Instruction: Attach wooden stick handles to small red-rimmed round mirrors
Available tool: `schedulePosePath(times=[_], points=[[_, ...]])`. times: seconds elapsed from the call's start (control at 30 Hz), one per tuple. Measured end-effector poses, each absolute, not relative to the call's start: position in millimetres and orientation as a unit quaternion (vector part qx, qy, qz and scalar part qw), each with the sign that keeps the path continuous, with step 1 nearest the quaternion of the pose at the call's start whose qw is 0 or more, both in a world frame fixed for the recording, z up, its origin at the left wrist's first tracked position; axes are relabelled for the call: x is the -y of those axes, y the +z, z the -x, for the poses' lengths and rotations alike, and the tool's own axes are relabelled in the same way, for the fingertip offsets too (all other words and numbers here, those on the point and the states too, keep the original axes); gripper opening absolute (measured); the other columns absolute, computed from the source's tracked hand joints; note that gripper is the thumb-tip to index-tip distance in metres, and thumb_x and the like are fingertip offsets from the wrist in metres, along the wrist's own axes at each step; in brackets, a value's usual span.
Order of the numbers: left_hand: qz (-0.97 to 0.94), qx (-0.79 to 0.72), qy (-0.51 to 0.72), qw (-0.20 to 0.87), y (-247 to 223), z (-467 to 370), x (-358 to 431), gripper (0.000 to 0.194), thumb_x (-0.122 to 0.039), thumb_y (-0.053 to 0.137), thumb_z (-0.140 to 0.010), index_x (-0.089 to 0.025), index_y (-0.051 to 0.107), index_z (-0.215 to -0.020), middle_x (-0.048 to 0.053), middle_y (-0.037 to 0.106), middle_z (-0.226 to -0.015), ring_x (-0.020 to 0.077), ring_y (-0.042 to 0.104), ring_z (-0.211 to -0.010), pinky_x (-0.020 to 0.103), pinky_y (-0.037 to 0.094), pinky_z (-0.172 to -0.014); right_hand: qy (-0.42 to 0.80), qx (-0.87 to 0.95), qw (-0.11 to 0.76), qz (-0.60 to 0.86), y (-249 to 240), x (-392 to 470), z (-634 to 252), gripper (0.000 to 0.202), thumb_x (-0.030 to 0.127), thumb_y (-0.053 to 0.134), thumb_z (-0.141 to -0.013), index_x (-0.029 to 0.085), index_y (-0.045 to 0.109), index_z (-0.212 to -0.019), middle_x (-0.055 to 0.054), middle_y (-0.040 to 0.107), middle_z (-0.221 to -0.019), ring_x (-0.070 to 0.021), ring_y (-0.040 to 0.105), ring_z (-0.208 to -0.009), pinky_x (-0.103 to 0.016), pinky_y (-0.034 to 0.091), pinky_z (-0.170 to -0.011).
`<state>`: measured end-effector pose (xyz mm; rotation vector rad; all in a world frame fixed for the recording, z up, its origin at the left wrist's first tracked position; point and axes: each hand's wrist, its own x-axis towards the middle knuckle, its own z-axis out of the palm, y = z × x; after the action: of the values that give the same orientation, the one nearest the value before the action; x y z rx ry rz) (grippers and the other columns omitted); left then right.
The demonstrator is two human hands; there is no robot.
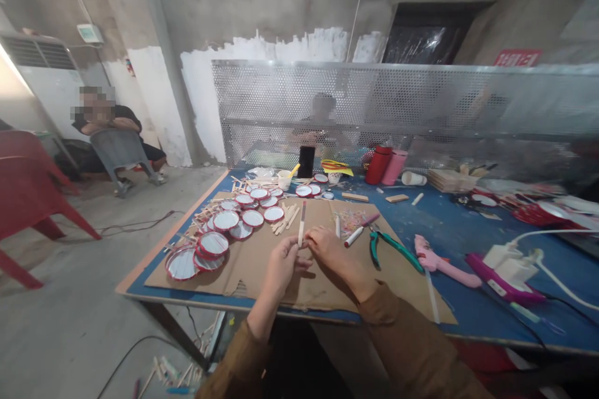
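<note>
Between the thumb and fingers of my left hand (281, 263) a flat wooden craft stick (302, 224) stands upright, its upper part dark red. My right hand (328, 250) is closed, with its fingertips pinched against the lower side of the stick; what they hold, if anything, is hidden. Both hands are above a brown cardboard sheet (262, 255). Several loose craft sticks (286, 219) lie just beyond my left hand. Round white discs with red rims (226, 220), some with sticks attached, are heaped to the left. Close to my right hand is a red-and-white marker (354, 236).
Green-handled pliers (397, 248), small coloured bands (352, 222) and a pink glue gun (444, 263) lie to the right. A purple power strip (498, 282) has white plugs. Bottles (378, 165) and a phone (306, 162) stand before a perforated metal screen (281, 100). A person sits at left.
</note>
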<state>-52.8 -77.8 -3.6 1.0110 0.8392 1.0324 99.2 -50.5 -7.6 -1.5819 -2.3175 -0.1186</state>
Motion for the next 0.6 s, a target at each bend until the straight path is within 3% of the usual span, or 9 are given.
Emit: schedulePosePath(times=[0.23,0.37,0.6], points=[[-0.439,-0.377,0.461,0.673,-4,53,77,0.024,-0.030,0.054,-0.083,-0.014,0.054,-0.100,0.014,0.063,-0.113,0.0107,0.066,-0.056,0.024,0.057,-0.048,-0.064,0.717,0.156,0.676,21,50,-118,0.013,0.019,0.050,-0.086,0.017,0.063,-0.085,-0.007,0.066,-0.088,-0.0182,0.056,-0.083,-0.027,0.034,-0.073],[-0.427,-0.384,0.459,0.678,-1,52,78,0.020,-0.025,0.052,-0.084,-0.013,0.054,-0.100,0.014,0.062,-0.113,0.0098,0.065,-0.053,0.024,0.056,-0.045,-0.059,0.601,0.166,0.780,44,39,-150,0.014,0.020,0.051,-0.083,0.018,0.065,-0.081,-0.008,0.067,-0.086,-0.0199,0.058,-0.083,-0.028,0.034,-0.071],[-0.410,-0.381,0.474,0.680,-1,51,78,0.019,-0.025,0.054,-0.082,-0.013,0.055,-0.097,0.014,0.063,-0.109,0.0126,0.067,-0.058,0.025,0.056,-0.048,-0.067,0.542,0.188,0.816,44,29,-174,0.021,0.019,0.046,-0.083,0.016,0.067,-0.083,-0.011,0.068,-0.088,-0.0214,0.059,-0.082,-0.029,0.034,-0.067]])
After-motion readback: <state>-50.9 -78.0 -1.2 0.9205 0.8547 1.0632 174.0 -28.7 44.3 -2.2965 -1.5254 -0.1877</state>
